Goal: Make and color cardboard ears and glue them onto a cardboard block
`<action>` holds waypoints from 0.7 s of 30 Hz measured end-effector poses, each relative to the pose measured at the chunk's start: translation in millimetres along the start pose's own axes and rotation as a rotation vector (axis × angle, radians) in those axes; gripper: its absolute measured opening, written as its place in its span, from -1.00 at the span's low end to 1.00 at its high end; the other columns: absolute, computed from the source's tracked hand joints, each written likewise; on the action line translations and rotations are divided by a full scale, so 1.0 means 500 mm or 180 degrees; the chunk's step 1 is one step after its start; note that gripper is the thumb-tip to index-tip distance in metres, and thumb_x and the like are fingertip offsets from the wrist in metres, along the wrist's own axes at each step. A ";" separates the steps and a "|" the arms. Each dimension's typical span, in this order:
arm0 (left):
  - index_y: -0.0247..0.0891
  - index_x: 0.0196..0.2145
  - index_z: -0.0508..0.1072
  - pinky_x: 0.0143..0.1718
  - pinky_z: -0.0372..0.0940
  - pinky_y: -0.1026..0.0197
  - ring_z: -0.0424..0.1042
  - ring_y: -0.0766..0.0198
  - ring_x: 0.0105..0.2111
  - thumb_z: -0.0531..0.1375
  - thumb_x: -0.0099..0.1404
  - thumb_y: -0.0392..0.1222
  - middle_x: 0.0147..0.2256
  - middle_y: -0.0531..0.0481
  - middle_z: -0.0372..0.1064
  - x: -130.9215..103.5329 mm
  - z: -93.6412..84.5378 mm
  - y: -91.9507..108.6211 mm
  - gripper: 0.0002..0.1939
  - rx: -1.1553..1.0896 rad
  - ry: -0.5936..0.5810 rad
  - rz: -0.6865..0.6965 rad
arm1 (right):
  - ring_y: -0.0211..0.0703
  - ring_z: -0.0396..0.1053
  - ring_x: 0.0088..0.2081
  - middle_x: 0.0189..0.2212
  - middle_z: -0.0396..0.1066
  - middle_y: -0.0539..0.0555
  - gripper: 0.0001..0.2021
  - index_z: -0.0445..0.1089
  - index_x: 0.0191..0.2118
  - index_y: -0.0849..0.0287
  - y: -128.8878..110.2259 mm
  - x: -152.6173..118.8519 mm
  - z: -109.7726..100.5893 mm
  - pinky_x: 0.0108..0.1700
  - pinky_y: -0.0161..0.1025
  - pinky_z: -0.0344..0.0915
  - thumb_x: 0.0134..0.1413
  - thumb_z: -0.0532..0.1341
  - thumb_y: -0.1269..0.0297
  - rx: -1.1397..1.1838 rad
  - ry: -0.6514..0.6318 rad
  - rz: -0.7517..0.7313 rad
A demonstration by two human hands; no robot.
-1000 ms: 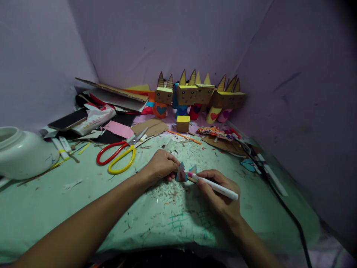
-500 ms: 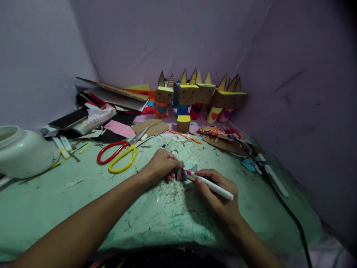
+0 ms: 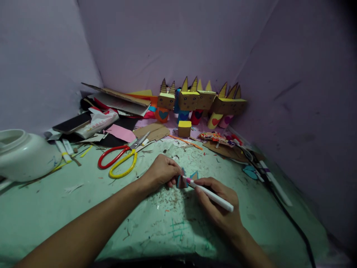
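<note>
Between the fingertips of my left hand [image 3: 162, 172] is a small pointed cardboard piece [image 3: 182, 182] with a blue edge and a darkened middle. My right hand [image 3: 220, 197] is closed round a white marker [image 3: 216, 198] with a pink band near its tip. The marker's tip meets the face of the cardboard piece, or lies just over it. A second blue-edged cardboard triangle [image 3: 194, 175] shows just behind the marker, close to my right fingertips. Brown crumbs and scraps lie on the green cover below my hands.
Scissors [image 3: 131, 150] with red and yellow handles lie to the left. A white pot [image 3: 26, 156] stands at the far left. Cardboard figures [image 3: 188, 99] line the back wall, with a small box [image 3: 184, 129] before them. A black cable [image 3: 287, 212] runs down the right side.
The whole scene sits slightly lower in the picture, as the head view has tilted up a little. Both hands keep the same hold, and the marker stays at the cardboard piece.
</note>
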State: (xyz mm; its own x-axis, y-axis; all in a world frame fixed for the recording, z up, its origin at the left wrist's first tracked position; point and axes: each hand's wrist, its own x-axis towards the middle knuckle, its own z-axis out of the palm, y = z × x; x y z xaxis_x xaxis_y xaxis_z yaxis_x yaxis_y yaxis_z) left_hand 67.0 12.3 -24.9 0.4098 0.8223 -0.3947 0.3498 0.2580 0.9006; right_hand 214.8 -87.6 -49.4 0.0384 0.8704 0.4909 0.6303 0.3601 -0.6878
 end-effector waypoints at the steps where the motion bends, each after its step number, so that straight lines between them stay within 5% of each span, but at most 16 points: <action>1: -0.38 -0.65 0.41 -0.80 0.09 0.41 0.15 0.45 -0.82 0.09 0.01 -0.42 -0.82 0.11 0.19 0.000 0.000 0.000 -0.83 0.0002 0.0000 0.0002 | -0.27 0.35 -0.60 -0.56 0.44 0.00 -0.91 0.41 -0.35 0.19 -0.001 -0.002 -0.001 -0.55 -0.36 0.26 0.01 0.17 0.38 -0.0001 -0.0059 -0.0007; 21: -0.38 -0.66 0.42 -0.77 0.09 0.38 0.15 0.44 -0.81 0.09 -0.01 -0.39 -0.83 0.11 0.18 -0.002 -0.001 0.001 -0.85 -0.0018 -0.0032 0.0011 | -0.26 0.35 -0.60 -0.56 0.46 0.01 -0.91 0.42 -0.38 0.18 -0.002 -0.001 0.000 -0.57 -0.36 0.26 0.00 0.17 0.35 -0.0049 -0.0024 0.0039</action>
State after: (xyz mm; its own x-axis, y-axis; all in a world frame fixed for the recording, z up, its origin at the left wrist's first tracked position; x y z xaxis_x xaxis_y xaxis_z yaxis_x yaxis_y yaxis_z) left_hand 66.2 11.9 -23.9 0.4195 0.8180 -0.3935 0.3436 0.2581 0.9030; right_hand 214.2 -88.5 -48.8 0.0406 0.8772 0.4784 0.6417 0.3441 -0.6854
